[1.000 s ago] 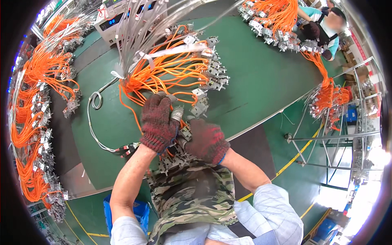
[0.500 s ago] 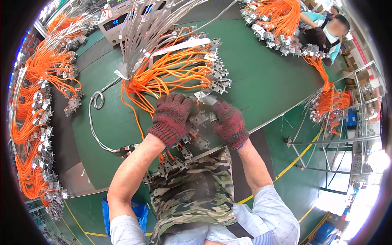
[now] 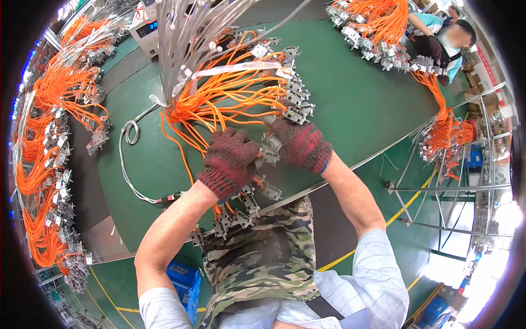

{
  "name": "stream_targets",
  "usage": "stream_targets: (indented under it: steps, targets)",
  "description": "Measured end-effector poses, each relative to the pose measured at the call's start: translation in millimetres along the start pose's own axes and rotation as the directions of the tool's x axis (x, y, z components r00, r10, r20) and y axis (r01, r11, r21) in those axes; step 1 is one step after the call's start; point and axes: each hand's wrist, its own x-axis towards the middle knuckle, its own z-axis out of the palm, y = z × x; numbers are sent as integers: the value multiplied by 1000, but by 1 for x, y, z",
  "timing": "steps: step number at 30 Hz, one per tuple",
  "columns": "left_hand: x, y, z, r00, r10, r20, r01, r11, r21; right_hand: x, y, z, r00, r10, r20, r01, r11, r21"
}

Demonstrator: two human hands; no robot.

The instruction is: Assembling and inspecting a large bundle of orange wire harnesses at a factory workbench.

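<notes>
Standing at a green-topped table [image 3: 361, 109] in a workshop, with a co-worker [image 3: 452, 63] at upper right. Below the near edge, beside a camouflage apron [image 3: 263, 263], can see a blue plastic crate [image 3: 189, 288], partly covered by the left arm [image 3: 167, 238]; cannot tell what it contains. Can also make out a small blue bin [image 3: 474, 158] by the tubular metal rack [image 3: 452, 188] and a bigger blue bin [image 3: 435, 311] at lower right, contents too small to read. Working over a fanned harness of orange cables [image 3: 219, 101], lying mid-table, tied to a sheaf of clear tubing [image 3: 178, 60] and ending in grey metal connectors [image 3: 299, 98]. Holding the left gloved hand [image 3: 231, 162] with fingers curled over the nearer cables, grip narrow; cannot tell whether closed on anything. Keeping the right gloved hand [image 3: 300, 143] just below the connector cluster, grip bent inward beside a loose-hanging grey connector [image 3: 270, 155]; cannot tell if pinching it. Nearer the apron, can spot more connectors [image 3: 233, 218] along the table edge.
</notes>
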Motion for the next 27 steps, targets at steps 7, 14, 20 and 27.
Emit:
stream_targets:
  steps: [7, 14, 20, 27]
  targets:
    - [9, -7, 7, 999, 25, 44, -24, 999, -34, -11, -20, -29, 916, 203, 345, -191, 979, -68]
    - [-15, 5, -18, 954, 12, -299, -78, 974, -212, -14, -19, -71, 956, 117, -268, -134, 990, -48]
    - [-31, -17, -19, 577, -302, -759, 154, 953, -262, 22, 35, -50, 974, 120, -192, -123, 992, -5]
    - [13, -139, -19, 537, -647, -542, 485, 762, -429, 38, 26, -56, 988, 129, -88, -124, 990, 60]
